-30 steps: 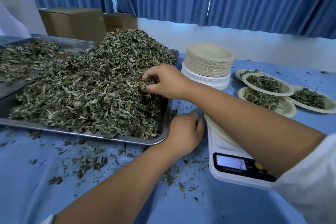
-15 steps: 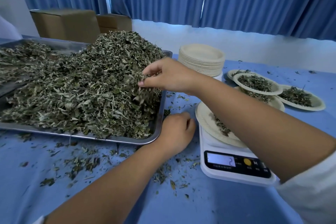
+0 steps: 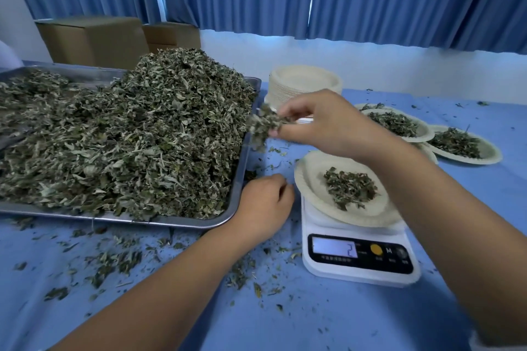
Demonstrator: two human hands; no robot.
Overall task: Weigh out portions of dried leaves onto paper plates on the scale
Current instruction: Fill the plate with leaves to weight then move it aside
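Pinching a ragged tuft of dried leaves [image 3: 263, 125] between thumb and fingers, your right hand [image 3: 319, 125] hangs over the gap between the tray [image 3: 239, 194] and the paper plate [image 3: 310, 179] on the scale [image 3: 362, 265], not yet above the plate. The tuft trails below your fingers, so bits may well drop onto the blue bench [image 3: 313, 322] on the way across, where crumbs already lie. The plate carries only a small mound and the display shows 2; letting the whole pinch go at once could overshoot the portion. The plate overhangs the scale's platform, and your forearm passes close above its far rim: a brush there would tilt it or spoil the reading. Your left hand [image 3: 265, 205], loosely curled and holding nothing that shows, rests on the bench by the tray's corner, near the scale; a nudge from it would do the same.
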